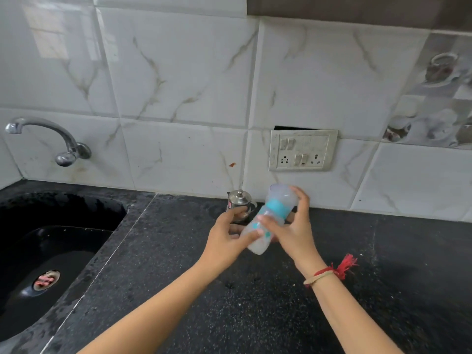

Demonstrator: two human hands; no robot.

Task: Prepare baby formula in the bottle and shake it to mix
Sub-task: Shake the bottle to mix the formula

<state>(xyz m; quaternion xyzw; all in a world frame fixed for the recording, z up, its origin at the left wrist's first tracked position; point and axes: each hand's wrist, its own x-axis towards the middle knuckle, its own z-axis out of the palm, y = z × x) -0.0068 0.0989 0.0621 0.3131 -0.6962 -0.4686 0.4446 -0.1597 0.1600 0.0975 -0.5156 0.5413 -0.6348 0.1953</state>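
A translucent baby bottle point(270, 215) with a blue collar and a clear cap is tilted in the air above the black counter point(255, 302), cap end up and to the right. It looks blurred. My right hand point(293, 226) grips it around the collar and upper body. My left hand point(227, 233) holds the lower body, thumb on the side nearest me. The base holds whitish liquid.
A small steel pot with a lid point(238, 204) stands on the counter against the tiled wall, just behind my left hand. A black sink point(51, 238) with a chrome tap point(51, 139) lies at the left. A switch and socket plate point(302, 150) is on the wall.
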